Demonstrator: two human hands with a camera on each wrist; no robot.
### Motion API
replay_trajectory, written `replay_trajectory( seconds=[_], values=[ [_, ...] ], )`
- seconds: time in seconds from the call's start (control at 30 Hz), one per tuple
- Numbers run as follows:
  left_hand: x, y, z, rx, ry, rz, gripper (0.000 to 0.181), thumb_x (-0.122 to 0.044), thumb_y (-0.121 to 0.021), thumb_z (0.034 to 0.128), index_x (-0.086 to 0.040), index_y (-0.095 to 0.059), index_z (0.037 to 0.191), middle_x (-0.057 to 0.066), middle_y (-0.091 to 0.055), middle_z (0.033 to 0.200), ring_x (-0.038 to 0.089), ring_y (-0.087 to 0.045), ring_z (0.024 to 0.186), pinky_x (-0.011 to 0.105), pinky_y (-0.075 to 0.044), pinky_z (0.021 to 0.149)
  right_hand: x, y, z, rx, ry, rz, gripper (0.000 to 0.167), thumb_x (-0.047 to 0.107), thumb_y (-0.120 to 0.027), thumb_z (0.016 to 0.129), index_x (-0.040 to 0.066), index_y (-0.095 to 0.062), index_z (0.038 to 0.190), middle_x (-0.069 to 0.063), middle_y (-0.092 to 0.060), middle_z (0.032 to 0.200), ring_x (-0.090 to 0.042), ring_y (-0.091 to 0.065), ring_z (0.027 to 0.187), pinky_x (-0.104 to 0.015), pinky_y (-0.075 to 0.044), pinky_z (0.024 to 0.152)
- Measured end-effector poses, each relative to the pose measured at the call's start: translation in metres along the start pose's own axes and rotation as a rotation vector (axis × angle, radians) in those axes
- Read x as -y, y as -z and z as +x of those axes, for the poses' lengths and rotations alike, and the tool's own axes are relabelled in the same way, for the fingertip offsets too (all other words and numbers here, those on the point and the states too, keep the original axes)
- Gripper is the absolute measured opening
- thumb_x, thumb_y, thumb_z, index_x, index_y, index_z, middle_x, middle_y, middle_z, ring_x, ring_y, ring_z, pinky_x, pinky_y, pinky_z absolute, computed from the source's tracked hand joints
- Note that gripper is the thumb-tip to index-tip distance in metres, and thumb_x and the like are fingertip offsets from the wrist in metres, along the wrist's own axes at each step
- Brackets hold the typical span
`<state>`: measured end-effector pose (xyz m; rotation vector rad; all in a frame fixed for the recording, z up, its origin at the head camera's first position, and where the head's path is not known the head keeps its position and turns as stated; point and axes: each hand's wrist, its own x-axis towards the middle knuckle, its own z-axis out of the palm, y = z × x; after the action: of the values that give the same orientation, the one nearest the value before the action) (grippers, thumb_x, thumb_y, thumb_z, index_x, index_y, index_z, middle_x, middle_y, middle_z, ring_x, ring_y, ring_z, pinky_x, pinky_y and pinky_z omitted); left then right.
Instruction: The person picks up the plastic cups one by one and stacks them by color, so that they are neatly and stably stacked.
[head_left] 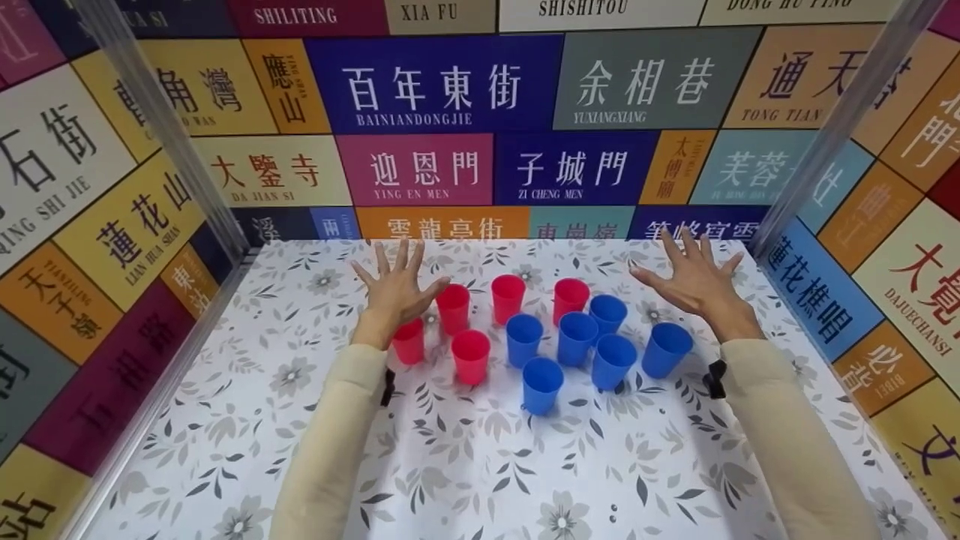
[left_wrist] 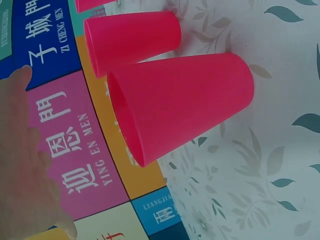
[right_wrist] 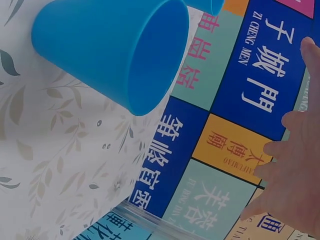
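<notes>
My left hand (head_left: 395, 289) is raised with its fingers spread, holding nothing, beside the red cups at the left of the group. Closest to it are a red cup (head_left: 453, 311) by the thumb and another red cup (head_left: 409, 343), partly hidden behind the wrist. On the other side my right hand (head_left: 699, 279), also spread and holding nothing, hovers past the rightmost blue cup (head_left: 667, 351). The cups stand upright, mouths up. In the left wrist view a red cup (left_wrist: 185, 100) is apart from the hand; in the right wrist view a blue cup (right_wrist: 85, 45) is too.
Several more cups stand between the hands, among them a red cup (head_left: 471, 358) and a front blue cup (head_left: 542, 386). A leaf-patterned white cloth (head_left: 450, 472) covers the table. Walls of coloured sign panels (head_left: 435, 82) enclose the back and sides, with clear corner strips.
</notes>
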<state>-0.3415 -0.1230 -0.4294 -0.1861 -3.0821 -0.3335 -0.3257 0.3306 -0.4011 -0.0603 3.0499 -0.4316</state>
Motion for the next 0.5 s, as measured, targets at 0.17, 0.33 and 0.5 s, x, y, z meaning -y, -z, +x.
replay_trajectory(
  seconds=[0.17,0.33,0.5],
  values=[
    [-0.009,0.0,-0.008,-0.016,-0.078,-0.034,0.087,-0.073,-0.037,0.0941,-0.027,-0.008,0.162,0.005,0.0,0.171,0.05,0.008,0.153,0.08,0.008,0.112,-0.003,0.004,-0.007,-0.036,0.024,0.029,0.103,0.081,-0.035,0.09,0.019,0.007,0.161,-0.025,0.012,0.166,-0.053,0.016,0.149,-0.082,0.022,0.101],
    [-0.018,0.0,-0.016,-0.035,-0.116,-0.093,0.084,-0.07,-0.04,0.0945,-0.03,-0.01,0.162,0.004,-0.005,0.171,0.05,0.004,0.154,0.079,0.011,0.111,-0.008,0.007,-0.017,-0.079,0.059,0.09,0.1,0.077,-0.039,0.092,0.02,0.005,0.162,-0.02,0.012,0.167,-0.049,0.017,0.151,-0.08,0.021,0.104],
    [-0.026,0.0,-0.027,-0.051,-0.139,-0.149,0.082,-0.067,-0.042,0.0955,-0.031,-0.011,0.161,0.005,-0.005,0.171,0.049,0.004,0.154,0.079,0.009,0.112,-0.012,0.002,-0.03,-0.098,0.082,0.157,0.096,0.072,-0.043,0.094,0.023,0.006,0.161,-0.016,0.012,0.168,-0.047,0.017,0.152,-0.079,0.021,0.106]
  ],
)
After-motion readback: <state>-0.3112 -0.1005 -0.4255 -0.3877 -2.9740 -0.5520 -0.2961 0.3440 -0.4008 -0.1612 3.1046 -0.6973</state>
